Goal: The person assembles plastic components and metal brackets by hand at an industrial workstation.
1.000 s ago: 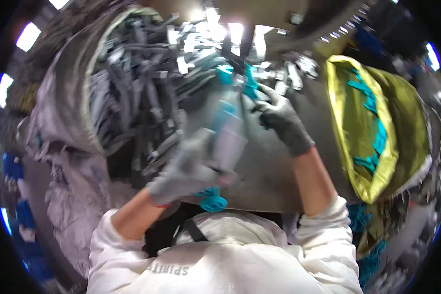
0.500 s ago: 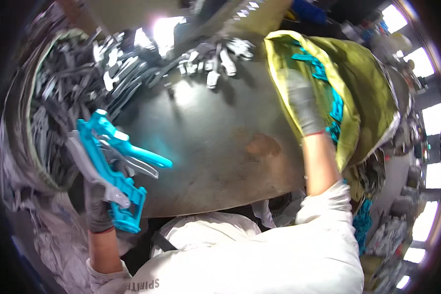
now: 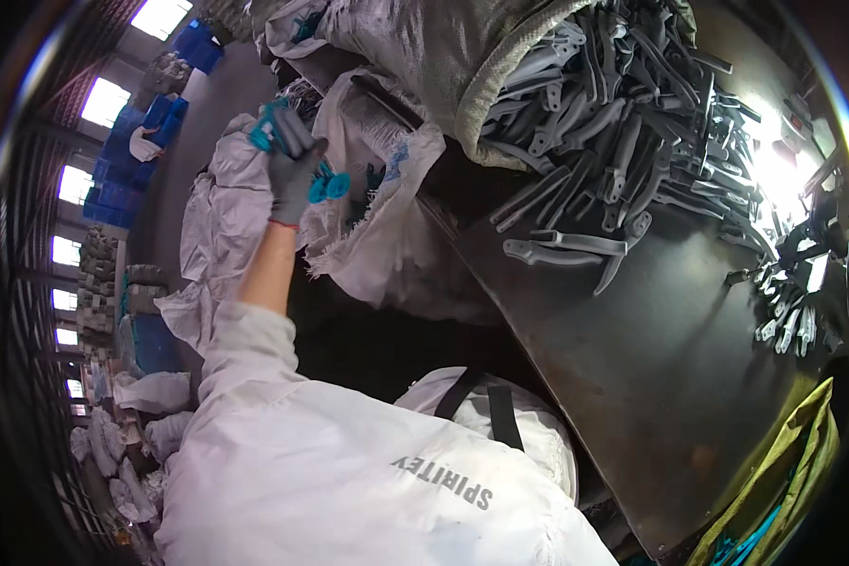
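Observation:
My left hand (image 3: 291, 174), in a grey glove, is at the mouth of a white woven sack (image 3: 373, 245) on the left, beyond the table's edge. Its fingers are closed around a teal plastic part (image 3: 272, 130), most of which the glove hides. More teal plastic (image 3: 328, 183) shows beside the hand in the sack's opening; whether it belongs to the held part, I cannot tell. My right hand is out of view.
A large sack (image 3: 486, 90) spills grey plastic handles (image 3: 623, 141) onto the dark metal table (image 3: 585, 330). Smaller grey pieces (image 3: 788, 302) lie at the far right. A yellow-green sack (image 3: 774, 476) with teal parts stands lower right. Blue crates (image 3: 113, 189) are stacked far left.
My view has swung left. The left hand has moved from over the table to the white sack with the teal part. My right hand, earlier in the yellow-green sack, has left the view.

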